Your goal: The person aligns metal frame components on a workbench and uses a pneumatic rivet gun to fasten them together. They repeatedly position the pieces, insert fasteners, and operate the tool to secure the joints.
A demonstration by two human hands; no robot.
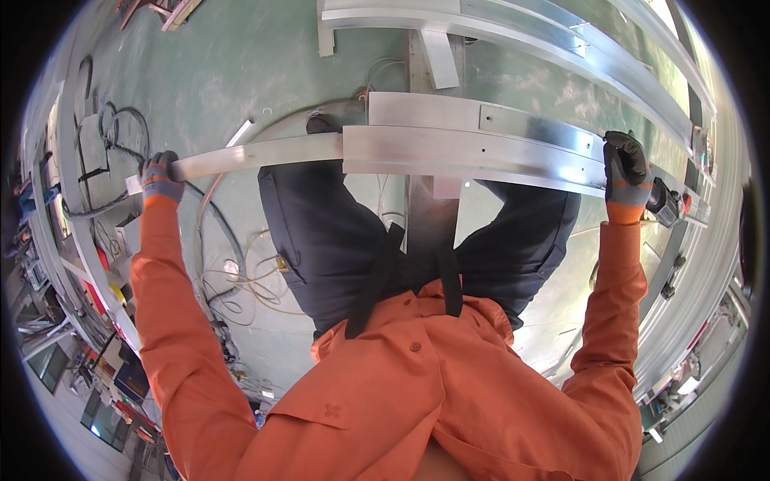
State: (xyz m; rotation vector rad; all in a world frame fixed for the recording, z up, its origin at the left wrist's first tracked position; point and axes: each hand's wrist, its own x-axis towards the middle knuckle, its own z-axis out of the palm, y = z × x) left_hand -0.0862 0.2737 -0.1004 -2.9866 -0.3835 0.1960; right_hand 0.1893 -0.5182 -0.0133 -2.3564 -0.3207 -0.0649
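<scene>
Working remotely, I have the grey-gloved left hand (163, 175) clamped on a slim silver metal bar (261, 152) and the dark-gloved right hand (627, 164) gripping a broad silver metal profile (433, 150), before dark-trousered legs (321, 220), where level support should limit twisting.

At frame left, the gloved left hand (163, 176) is gripping a narrow metal bar (257, 155); at right, the right hand (626, 170) is grasping a wide metal profile (449, 152). Silver beams (618, 80) are spanning the upper right.

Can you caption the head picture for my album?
Gloved left hand on a narrow metal strip, gloved right hand on a wider metal profile.
</scene>
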